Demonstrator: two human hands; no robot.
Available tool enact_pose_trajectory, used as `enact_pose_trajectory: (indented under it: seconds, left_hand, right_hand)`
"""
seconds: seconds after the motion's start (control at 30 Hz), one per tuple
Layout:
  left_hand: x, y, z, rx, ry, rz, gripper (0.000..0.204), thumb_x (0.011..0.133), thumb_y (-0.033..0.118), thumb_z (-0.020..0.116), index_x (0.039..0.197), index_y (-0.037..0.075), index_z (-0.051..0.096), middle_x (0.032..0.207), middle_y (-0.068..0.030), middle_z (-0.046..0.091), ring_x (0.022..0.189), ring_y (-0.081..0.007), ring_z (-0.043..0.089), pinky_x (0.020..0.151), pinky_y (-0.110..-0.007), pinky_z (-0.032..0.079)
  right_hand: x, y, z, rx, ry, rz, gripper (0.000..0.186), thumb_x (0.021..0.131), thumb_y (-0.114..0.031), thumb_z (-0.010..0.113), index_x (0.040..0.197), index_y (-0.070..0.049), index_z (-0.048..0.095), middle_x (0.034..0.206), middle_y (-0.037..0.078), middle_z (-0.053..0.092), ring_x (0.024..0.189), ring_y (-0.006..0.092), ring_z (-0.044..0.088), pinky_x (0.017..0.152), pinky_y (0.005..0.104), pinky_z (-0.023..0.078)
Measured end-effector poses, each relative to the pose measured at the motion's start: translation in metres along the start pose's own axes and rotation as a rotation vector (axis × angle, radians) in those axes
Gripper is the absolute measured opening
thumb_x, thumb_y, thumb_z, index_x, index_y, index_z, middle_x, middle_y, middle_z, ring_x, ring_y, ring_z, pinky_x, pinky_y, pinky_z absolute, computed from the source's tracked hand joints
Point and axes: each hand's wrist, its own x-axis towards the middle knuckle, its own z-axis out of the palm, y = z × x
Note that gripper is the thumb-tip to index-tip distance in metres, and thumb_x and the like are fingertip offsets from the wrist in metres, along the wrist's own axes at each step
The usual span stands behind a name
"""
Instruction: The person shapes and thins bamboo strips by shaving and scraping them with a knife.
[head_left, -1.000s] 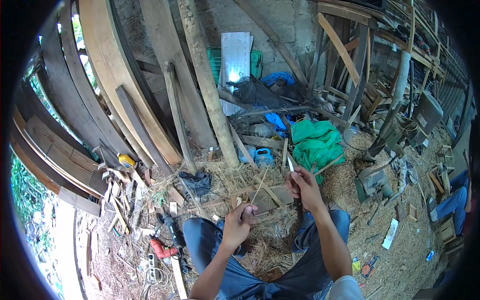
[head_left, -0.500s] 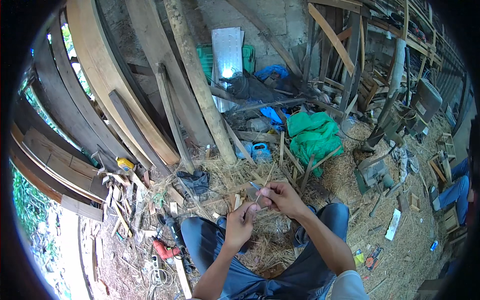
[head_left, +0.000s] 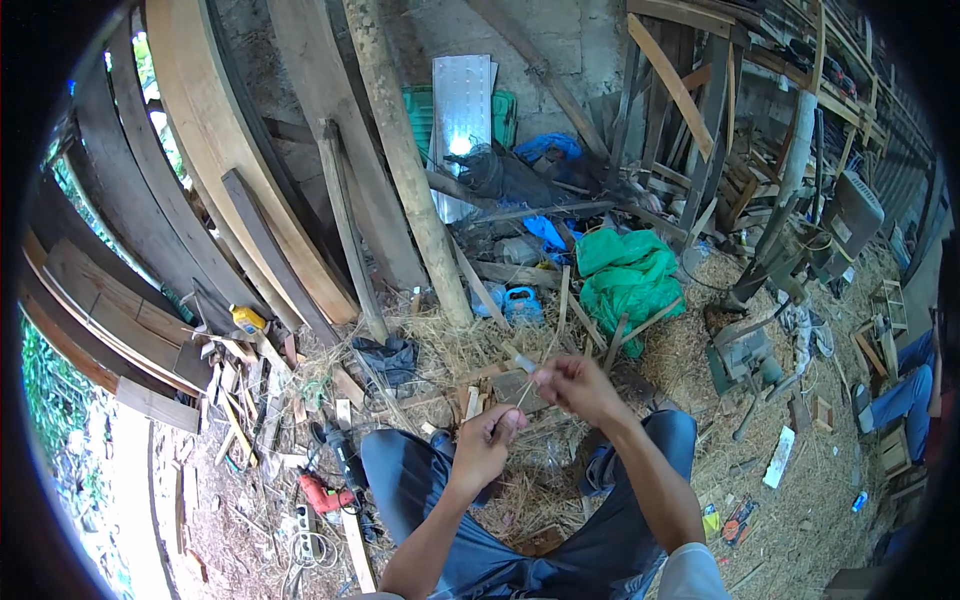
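Observation:
My left hand (head_left: 485, 450) is closed, pinching a thin pale stick (head_left: 524, 394) that slants up and right from its thumb and fingers. My right hand (head_left: 582, 390) grips a knife (head_left: 524, 363), whose blurred light blade lies against or very near the stick, pointing up and left; the handle is mostly hidden in the fingers. Both hands are above straw and wood scraps (head_left: 470, 402), between my bent knees (head_left: 395, 462) in dark trousers.
Planks (head_left: 240, 130) and a pole (head_left: 400, 160) lean around me. A green sheet (head_left: 625, 290) and blue jug (head_left: 523, 308) lie ahead; a red drill (head_left: 320, 497) is left, a metal machine (head_left: 745, 365) right. Another person's blue-trousered leg (head_left: 900, 400) is at far right.
My right hand came left and down with the knife to the stick beside my left hand, then moved slightly up and right along it. The blade has tilted from upright to slanting.

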Motion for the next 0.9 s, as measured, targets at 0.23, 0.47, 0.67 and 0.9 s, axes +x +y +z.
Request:
enact_pose_trajectory:
  seconds: [0.23, 0.47, 0.67, 0.9]
  left_hand:
    - [-0.011, 0.01, -0.012, 0.003, -0.014, 0.017, 0.023, 0.096, 0.02, 0.051, 0.087, 0.001, 0.061, 0.067, 0.0011, 0.051, 0.063, -0.0063, 0.045, 0.059, -0.023, 0.039]
    - [-0.004, 0.004, -0.016, -0.09, -0.03, -0.057, 0.025, 0.097, 0.023, 0.049, 0.089, 0.002, 0.06, 0.064, 0.0024, 0.046, 0.059, -0.0059, 0.041, 0.055, -0.022, 0.035]
    - [0.001, 0.005, -0.007, -0.138, -0.032, -0.045, 0.026, 0.098, 0.024, 0.048, 0.09, 0.003, 0.059, 0.063, 0.0031, 0.044, 0.058, -0.0054, 0.038, 0.054, -0.021, 0.032]
    - [0.0, 0.012, -0.004, -0.003, 0.005, -0.018, 0.018, 0.097, 0.015, 0.048, 0.093, 0.001, 0.058, 0.064, -0.0006, 0.049, 0.06, -0.0087, 0.044, 0.057, -0.024, 0.038]
  right_hand:
    - [0.016, -0.002, -0.048, 0.085, 0.297, -0.055, 0.018, 0.092, -0.019, 0.056, 0.091, -0.003, 0.064, 0.061, -0.004, 0.051, 0.045, 0.0034, 0.038, 0.041, 0.0194, 0.028]
    - [-0.003, -0.011, -0.02, 0.282, 0.078, -0.102, 0.023, 0.095, -0.021, 0.053, 0.105, -0.001, 0.059, 0.061, -0.004, 0.048, 0.046, 0.0033, 0.035, 0.041, 0.02, 0.026]
    - [-0.015, -0.007, 0.019, 0.111, -0.165, -0.033, 0.02, 0.095, -0.019, 0.052, 0.106, -0.002, 0.057, 0.063, -0.003, 0.051, 0.048, 0.0034, 0.038, 0.041, 0.0209, 0.028]
    - [-0.01, -0.004, 0.012, 0.177, -0.148, 0.097, 0.019, 0.093, -0.024, 0.057, 0.092, -0.004, 0.057, 0.065, -0.002, 0.054, 0.046, 0.0025, 0.037, 0.041, 0.0199, 0.026]
